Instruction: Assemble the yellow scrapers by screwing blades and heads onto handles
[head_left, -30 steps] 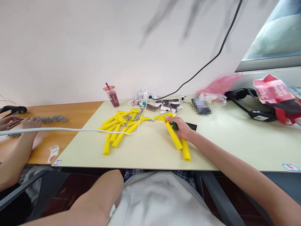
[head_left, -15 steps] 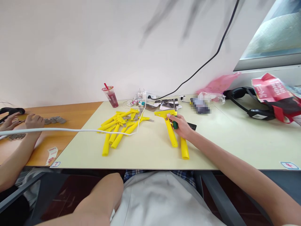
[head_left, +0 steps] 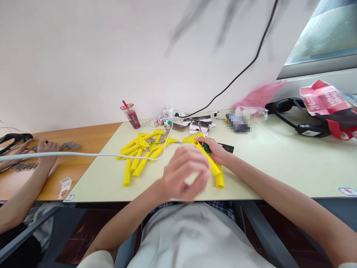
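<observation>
Yellow scraper (head_left: 212, 163) and green-handled tool (head_left: 206, 147) are sitting clasped in a person's right hand (head_left: 215, 147) over the counter (head_left: 273, 167), while the blurred left hand (head_left: 180, 166) is hovering nearby, fingers loosely curled apart.

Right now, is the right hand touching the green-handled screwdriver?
Touching. The head view shows the right hand closed on the green-handled screwdriver, with no gap between palm and handle.
</observation>
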The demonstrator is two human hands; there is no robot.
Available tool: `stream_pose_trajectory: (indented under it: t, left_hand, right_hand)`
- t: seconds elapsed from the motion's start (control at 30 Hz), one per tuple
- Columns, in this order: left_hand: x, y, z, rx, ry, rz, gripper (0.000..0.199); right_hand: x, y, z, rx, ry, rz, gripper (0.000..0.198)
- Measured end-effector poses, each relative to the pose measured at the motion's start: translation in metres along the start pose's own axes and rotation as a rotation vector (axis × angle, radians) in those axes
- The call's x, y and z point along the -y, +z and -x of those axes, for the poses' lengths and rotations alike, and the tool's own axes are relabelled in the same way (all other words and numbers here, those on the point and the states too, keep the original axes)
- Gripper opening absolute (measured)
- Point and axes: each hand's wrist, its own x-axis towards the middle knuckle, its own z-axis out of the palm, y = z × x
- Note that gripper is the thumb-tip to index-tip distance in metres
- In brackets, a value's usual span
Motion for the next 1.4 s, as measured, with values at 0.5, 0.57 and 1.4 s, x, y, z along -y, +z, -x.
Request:
stream_pose_trajectory:
  t: [0.5,0.57,1.4]
  left_hand:
    - [0.13,0.049,0.027,0.025,-0.956,0.628,0.061]
    - [0.128,0.05,0.026,0.002,-1.039,0.677,0.062]
    - [0.119,0.05,0.021,0.069,-1.143,0.686,0.067]
  right_hand:
    - [-0.006,-0.002,-0.004,-0.02,0.01,0.044,0.029]
    - [-0.004,-0.001,-0.002,-0.001,0.018,0.07,0.032]
    - [-0.004,0.001,0.004,0.058,0.041,0.193,0.036]
